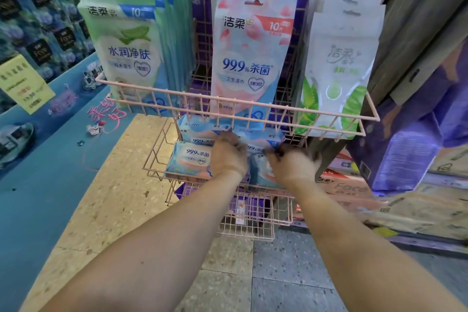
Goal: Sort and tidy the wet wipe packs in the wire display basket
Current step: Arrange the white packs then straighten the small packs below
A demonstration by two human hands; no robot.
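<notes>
Left hand (228, 157) and right hand (291, 162), fingers curled, pinch one wet wipe pack (260, 152) in wire basket (157, 159). Advice: square it beside left-front pack (190, 159), label up.

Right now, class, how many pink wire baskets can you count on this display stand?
3. The top basket holds the hanging packs, the middle basket is where both hands work, and the bottom basket sits lowest. More may be hidden.
</notes>
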